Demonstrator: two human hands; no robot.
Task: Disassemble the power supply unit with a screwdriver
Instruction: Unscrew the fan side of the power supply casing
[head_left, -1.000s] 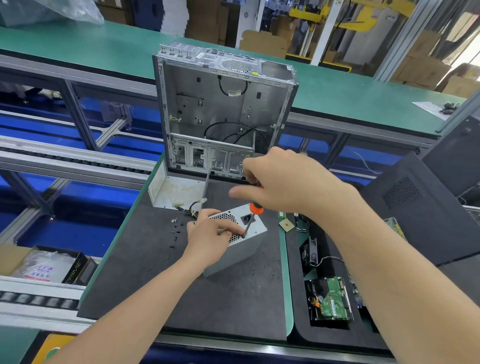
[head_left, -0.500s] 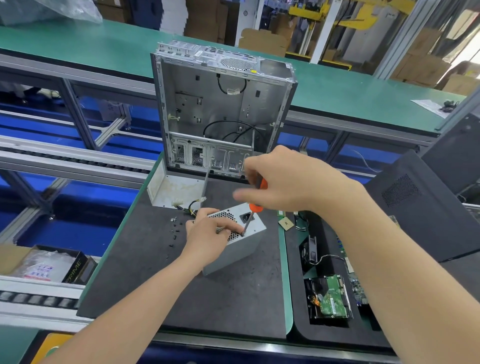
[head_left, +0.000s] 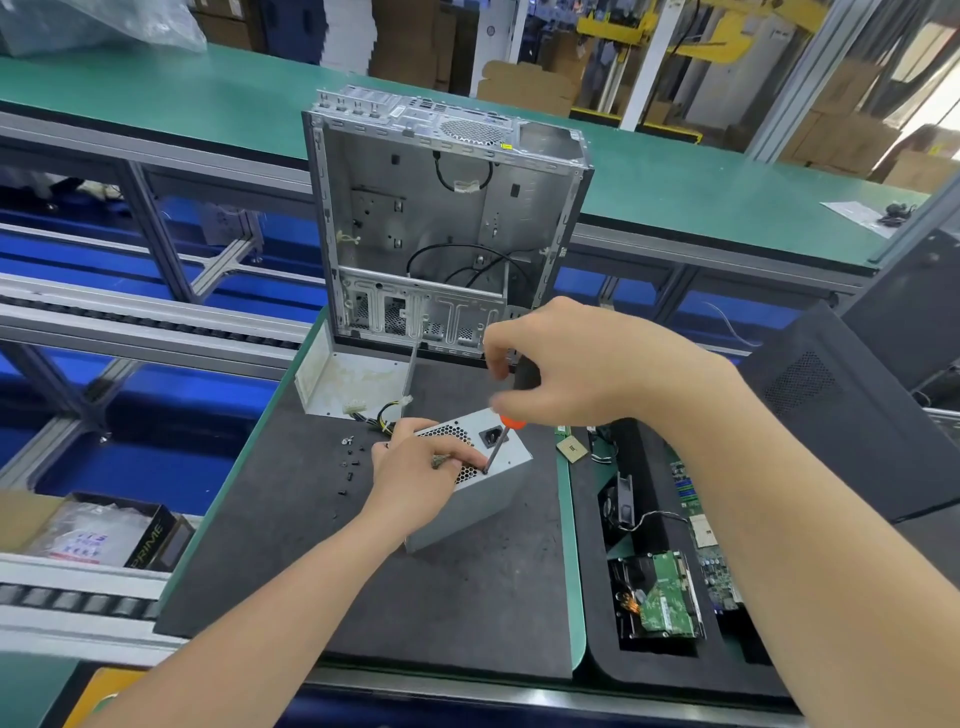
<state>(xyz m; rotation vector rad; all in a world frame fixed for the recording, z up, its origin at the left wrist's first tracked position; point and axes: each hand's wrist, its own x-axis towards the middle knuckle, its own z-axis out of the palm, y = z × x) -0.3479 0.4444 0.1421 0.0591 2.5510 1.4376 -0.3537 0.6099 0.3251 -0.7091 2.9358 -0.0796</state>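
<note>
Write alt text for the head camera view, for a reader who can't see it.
A person's right hand holds a screwdriver to the top of a grey power supply unit, gripped by the left hand on a dark mat. An open computer case stands behind it.

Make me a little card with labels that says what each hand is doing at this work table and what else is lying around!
Left hand: holds the top of the grey metal power supply box
Right hand: grips the orange-and-black screwdriver
Screwdriver tip: on the box's top face, beside the left fingers
Box stands on: black foam mat
Loose bits: small dark screws, left of the box
Behind: open silver computer case, upright
On the right: hard drive with green circuit board
</note>
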